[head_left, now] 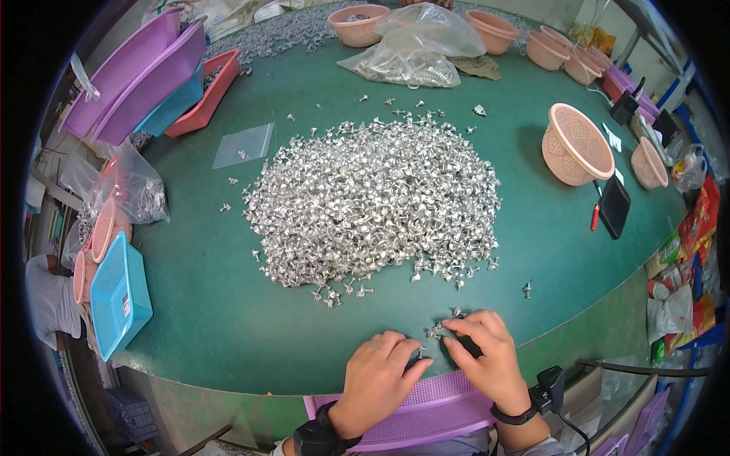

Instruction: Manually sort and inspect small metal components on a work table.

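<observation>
A wide pile of small silver metal fittings [372, 190], each with a short stem, covers the middle of the green table. Below it, close to the table's near edge, are both my hands. My left hand [380, 374] has thumb and index finger closed around one small metal fitting [420, 353]. My right hand [487, 356] is curled, with its index finger and thumb apart. A few loose fittings [434, 331] lie at its fingertips, and another fitting [457, 311] is just beyond the index finger. Under my hands, a purple plastic basket [426, 414] sits below the table edge.
A blue basket [122, 296] stands at the left edge, with purple baskets [144, 72] behind it. On the right are a pink basket [578, 144], a black flat device [614, 207] and a red-handled tool [595, 216]. Clear plastic bags [414, 45] lie at the back.
</observation>
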The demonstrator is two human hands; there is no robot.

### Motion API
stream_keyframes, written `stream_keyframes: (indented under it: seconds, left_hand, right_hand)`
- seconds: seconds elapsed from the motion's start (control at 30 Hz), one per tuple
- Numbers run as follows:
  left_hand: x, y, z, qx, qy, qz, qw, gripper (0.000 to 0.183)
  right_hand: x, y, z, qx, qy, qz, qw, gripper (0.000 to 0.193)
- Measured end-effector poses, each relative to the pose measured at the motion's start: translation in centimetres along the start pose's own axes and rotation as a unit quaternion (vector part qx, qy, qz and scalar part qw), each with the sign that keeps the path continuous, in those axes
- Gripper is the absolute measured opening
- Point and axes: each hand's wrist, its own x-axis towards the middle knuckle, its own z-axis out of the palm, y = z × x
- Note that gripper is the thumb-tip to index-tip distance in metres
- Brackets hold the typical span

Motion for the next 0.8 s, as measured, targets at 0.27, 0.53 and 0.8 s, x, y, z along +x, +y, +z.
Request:
stream_keyframes:
  seconds: [0.27, 0.53, 0.8]
  left_hand:
    - [-0.1, -0.4, 0.2, 0.006, -0.003, 0.007, 1.000, 0.029]
    - [0.0, -0.3, -0.2, -0.002, -0.002, 0.003, 1.000, 0.028]
    - [-0.2, -0.5, -0.2, -0.006, -0.018, 0.003, 1.000, 0.030]
  right_hand:
    - [0.1, -0.3, 0.3, -0.027, -0.014, -0.012, 0.999, 0.020]
    - [0.0, -0.2, 0.4, -0.011, -0.010, -0.008, 1.000, 0.019]
    - [-0.2, -0.3, 0.6, -0.021, -0.017, -0.014, 1.000, 0.015]
